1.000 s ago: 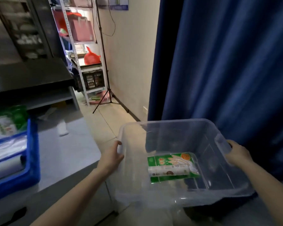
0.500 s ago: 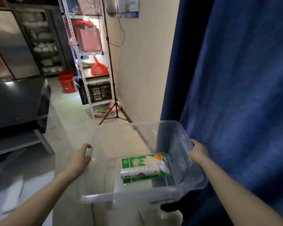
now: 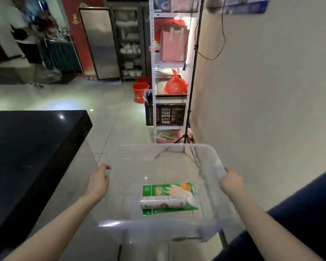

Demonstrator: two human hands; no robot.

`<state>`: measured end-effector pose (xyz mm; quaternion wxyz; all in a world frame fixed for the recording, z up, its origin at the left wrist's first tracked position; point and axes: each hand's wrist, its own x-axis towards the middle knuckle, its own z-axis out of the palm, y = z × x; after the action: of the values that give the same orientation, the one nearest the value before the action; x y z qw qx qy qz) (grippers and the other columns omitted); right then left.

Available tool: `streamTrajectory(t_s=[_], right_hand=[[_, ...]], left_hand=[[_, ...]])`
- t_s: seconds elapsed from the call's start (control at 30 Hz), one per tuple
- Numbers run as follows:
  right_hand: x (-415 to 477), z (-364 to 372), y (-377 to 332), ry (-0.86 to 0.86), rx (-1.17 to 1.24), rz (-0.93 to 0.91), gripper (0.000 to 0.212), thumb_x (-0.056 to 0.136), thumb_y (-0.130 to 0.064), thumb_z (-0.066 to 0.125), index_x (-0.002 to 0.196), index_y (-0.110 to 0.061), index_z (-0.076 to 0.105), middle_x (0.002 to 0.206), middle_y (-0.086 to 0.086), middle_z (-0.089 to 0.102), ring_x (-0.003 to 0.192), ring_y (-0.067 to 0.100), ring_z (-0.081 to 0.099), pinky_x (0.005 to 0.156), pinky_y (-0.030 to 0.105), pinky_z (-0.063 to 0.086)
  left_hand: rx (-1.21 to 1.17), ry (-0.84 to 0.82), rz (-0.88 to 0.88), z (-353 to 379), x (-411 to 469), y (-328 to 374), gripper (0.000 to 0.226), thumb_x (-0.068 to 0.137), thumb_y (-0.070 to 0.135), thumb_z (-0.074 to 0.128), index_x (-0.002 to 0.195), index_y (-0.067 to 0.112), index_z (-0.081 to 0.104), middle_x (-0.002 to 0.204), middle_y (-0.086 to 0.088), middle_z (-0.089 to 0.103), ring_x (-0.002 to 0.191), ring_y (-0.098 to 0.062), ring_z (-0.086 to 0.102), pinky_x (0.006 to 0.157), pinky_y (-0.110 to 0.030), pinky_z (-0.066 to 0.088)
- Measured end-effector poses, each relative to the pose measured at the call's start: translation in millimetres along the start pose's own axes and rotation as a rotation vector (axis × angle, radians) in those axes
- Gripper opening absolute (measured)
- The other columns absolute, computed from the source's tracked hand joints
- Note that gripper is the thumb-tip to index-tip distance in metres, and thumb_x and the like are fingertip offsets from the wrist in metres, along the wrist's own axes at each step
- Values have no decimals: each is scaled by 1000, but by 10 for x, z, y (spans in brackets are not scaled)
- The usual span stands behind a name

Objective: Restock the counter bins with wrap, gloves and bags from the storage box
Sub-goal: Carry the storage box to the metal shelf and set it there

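Note:
I carry a clear plastic storage box [image 3: 158, 226] in front of me, above the tiled floor. My left hand [image 3: 99, 180] grips its left rim and my right hand [image 3: 230, 180] grips its right rim. Inside, on the bottom, lies a green pack of gloves [image 3: 167, 190] with a hand printed on it. A white roll [image 3: 163, 202] rests across that pack. The counter bins are out of view.
A black counter top [image 3: 32, 147] fills the left. A white metal shelf rack [image 3: 169, 72] with a pink bag, a red bag and a dark crate stands ahead by the beige wall [image 3: 262, 91], a tripod stand beside it. Red buckets [image 3: 140, 91] sit on the floor. A person stands far left. A blue curtain [image 3: 299, 223] hangs at lower right.
The view has swung left, away from the blue curtain and the blue bins, toward the room and shelf. Both hands have kept hold of the box, which moved along with me.

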<state>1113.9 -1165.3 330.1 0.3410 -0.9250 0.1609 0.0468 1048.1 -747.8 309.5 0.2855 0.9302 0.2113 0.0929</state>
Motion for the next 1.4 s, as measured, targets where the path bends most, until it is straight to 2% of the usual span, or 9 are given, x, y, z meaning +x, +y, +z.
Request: streamTrajectory(t_s=[0.2, 0.33, 0.5, 0.67, 0.77, 0.93, 1.13, 1.3, 1.4], right_hand=[[1538, 301, -841, -83, -109, 16, 41, 93, -28, 48, 133, -18, 52, 126, 18, 62, 118, 39, 55, 98, 43, 46], [2522, 388, -1486, -110, -156, -7, 47, 87, -10, 51, 134, -16, 51, 117, 20, 66, 104, 37, 64, 91, 42, 51], [3677, 694, -2309, -101, -134, -84, 34, 93, -26, 52, 120, -6, 57, 108, 22, 67, 92, 37, 66, 83, 40, 48], [4996, 1319, -3172, -252, -221, -181, 35, 92, -32, 55, 115, -6, 59, 116, 19, 65, 104, 34, 62, 83, 37, 47], [5624, 1770, -3754, -323, -231, -210, 39, 94, -34, 52, 124, -10, 55, 119, 16, 63, 108, 34, 59, 89, 39, 49], [6400, 2500, -4873, -449, -201, -231, 40, 87, -22, 57, 126, -16, 50, 100, 12, 66, 80, 29, 65, 65, 34, 52], [7245, 3695, -6157, -496, -182, -307, 37, 90, -11, 53, 127, -10, 51, 117, 19, 62, 100, 34, 60, 79, 36, 46], [8007, 4694, -7218, -467, -123, -285, 29, 93, -28, 51, 114, -8, 58, 108, 22, 66, 96, 34, 62, 80, 36, 45], [8310, 4987, -7750, -460, -152, -270, 29, 89, -16, 53, 117, -9, 55, 111, 23, 65, 102, 36, 61, 81, 34, 44]], left_hand=[[63, 14, -24, 321, 1582, 139, 33, 87, 5, 49, 117, 18, 55, 90, -17, 63, 81, -34, 59, 70, -37, 46], [69, -1, -15, 405, 2674, 325, 34, 87, 8, 49, 118, 21, 53, 94, -18, 63, 83, -36, 61, 73, -39, 50], [31, 10, -57, 517, 3929, 453, 28, 90, 12, 48, 117, 20, 52, 95, -18, 61, 82, -36, 61, 73, -37, 48], [30, 28, -152, 619, 5142, 300, 27, 90, 12, 51, 117, 18, 53, 97, -17, 61, 85, -36, 61, 76, -37, 47], [46, 41, -228, 560, 5775, 146, 25, 91, 13, 54, 115, 18, 55, 94, -15, 65, 83, -33, 62, 66, -30, 40], [64, 106, -356, 300, 6652, -218, 22, 93, 18, 53, 114, 23, 55, 88, -15, 60, 72, -34, 63, 66, -37, 54], [80, 154, -473, 107, 7857, -944, 20, 93, 23, 50, 112, 29, 51, 88, -8, 56, 62, -25, 60, 58, -34, 54], [67, 146, -462, -6, 9326, -1632, 20, 92, 20, 50, 110, 28, 51, 84, -10, 61, 59, -24, 60, 52, -29, 47], [79, 139, -443, -113, 10094, -1868, 19, 92, 21, 50, 110, 29, 50, 79, -9, 61, 56, -21, 59, 49, -26, 43]])
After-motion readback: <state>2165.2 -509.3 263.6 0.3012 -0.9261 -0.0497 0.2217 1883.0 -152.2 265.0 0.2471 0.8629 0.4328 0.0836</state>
